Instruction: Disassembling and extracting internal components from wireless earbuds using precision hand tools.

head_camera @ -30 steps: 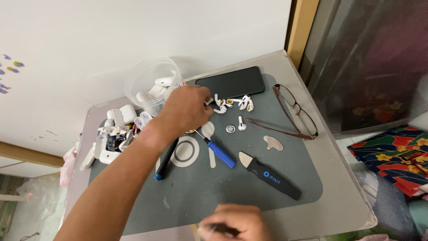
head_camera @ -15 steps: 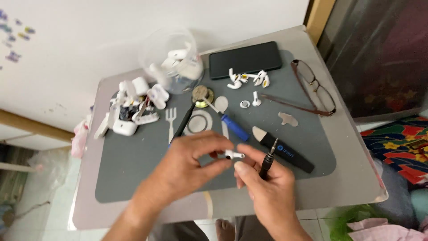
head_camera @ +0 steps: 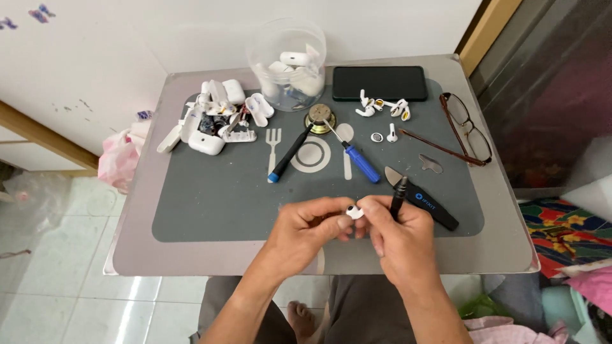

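Raised, both hands [head_camera: 357, 232] pinch an earbud [head_camera: 354, 212], perhaps crosswise.

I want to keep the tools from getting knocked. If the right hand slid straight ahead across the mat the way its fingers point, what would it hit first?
Probably the blue-handled screwdriver: the right hand points up and slightly left. The black pry tool lies just to the right of that line; height above the mat is unclear.
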